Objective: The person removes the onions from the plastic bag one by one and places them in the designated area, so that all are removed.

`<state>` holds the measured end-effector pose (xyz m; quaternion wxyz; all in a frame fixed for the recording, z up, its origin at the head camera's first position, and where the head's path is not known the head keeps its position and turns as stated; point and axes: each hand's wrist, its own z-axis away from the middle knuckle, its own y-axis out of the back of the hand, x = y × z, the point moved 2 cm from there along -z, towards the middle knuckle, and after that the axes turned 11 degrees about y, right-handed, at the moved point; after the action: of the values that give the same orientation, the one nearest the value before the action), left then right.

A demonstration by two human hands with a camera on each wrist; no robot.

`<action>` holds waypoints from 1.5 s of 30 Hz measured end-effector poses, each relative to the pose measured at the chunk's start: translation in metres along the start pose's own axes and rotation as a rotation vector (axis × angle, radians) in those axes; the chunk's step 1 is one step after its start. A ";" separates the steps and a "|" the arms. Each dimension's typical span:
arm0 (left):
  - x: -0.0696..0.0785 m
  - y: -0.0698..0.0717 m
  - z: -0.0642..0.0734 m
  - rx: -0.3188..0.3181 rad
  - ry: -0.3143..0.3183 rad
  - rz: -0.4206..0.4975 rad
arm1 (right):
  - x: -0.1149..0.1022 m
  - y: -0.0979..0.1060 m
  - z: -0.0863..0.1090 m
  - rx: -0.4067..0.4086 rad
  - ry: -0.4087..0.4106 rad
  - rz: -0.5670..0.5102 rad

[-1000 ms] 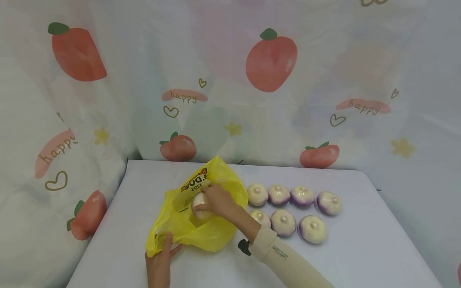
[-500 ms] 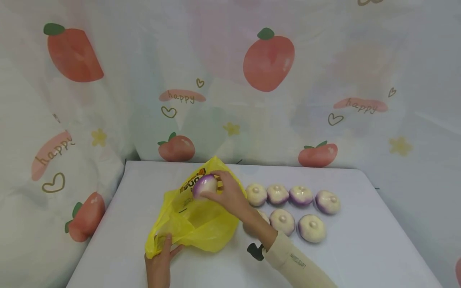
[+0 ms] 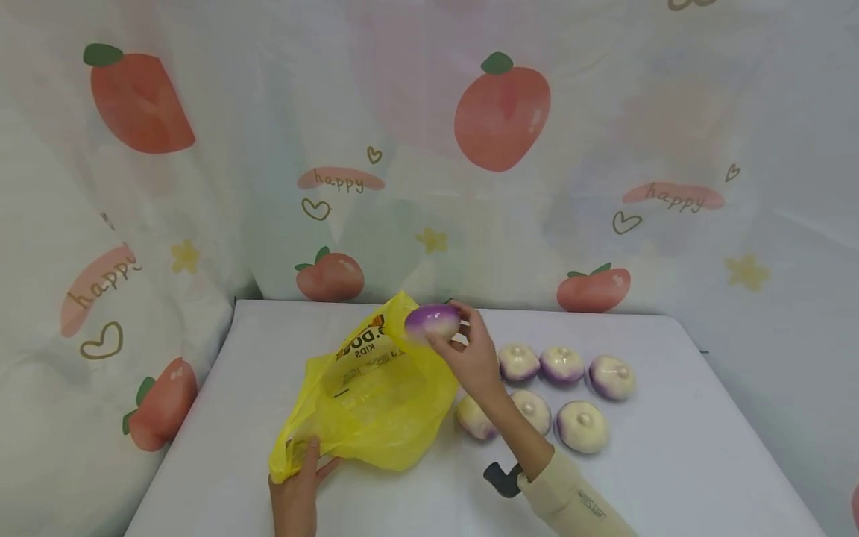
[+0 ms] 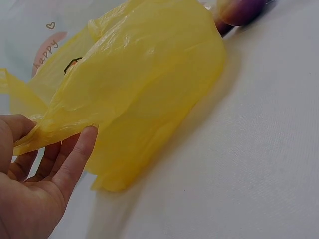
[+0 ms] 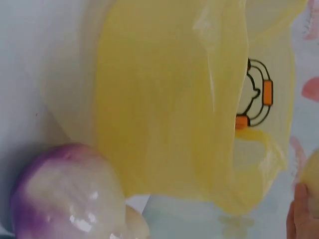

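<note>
My right hand [image 3: 475,358] grips a glossy purple-and-white turnip [image 3: 432,321], raised beside the upper right rim of a yellow plastic bag [image 3: 396,440]. At the right edge of the right wrist view, the fingers [image 5: 301,209] show against the pale side of that turnip. My left hand [image 3: 297,488] pinches the bag's lower left edge between thumb and fingers, seen closely in the left wrist view with the bag film [image 4: 149,94] stretching away from the fingertips. The bag lies with its mouth spread open, printed lettering on its inner back wall.
Several more turnips [image 3: 582,426] sit in two rows on the white table [image 3: 678,462], right of the bag. My right forearm passes over the front row and partly hides it. A printed cloth [image 3: 429,149] hangs behind the table.
My right hand has lifted the turnip up from inside the bag's mouth and carried it right, to the bag's upper right rim. The left hand has kept its hold on the bag.
</note>
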<state>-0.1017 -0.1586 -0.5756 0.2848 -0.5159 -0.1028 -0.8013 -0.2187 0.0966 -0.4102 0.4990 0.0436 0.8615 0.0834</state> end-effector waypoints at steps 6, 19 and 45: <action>0.012 -0.001 0.013 -0.046 -0.038 0.027 | 0.000 0.038 0.001 0.220 -0.009 -0.073; 0.033 -0.007 0.032 -0.034 -0.020 -0.013 | 0.020 0.106 0.033 0.551 -0.139 -0.178; 0.001 0.003 -0.003 0.042 -0.010 0.020 | 0.043 0.194 0.074 0.819 -0.110 -0.420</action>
<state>-0.1024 -0.1628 -0.5762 0.3032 -0.5148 -0.1160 -0.7935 -0.1777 0.3014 -0.4468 0.4917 0.0662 0.7858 -0.3692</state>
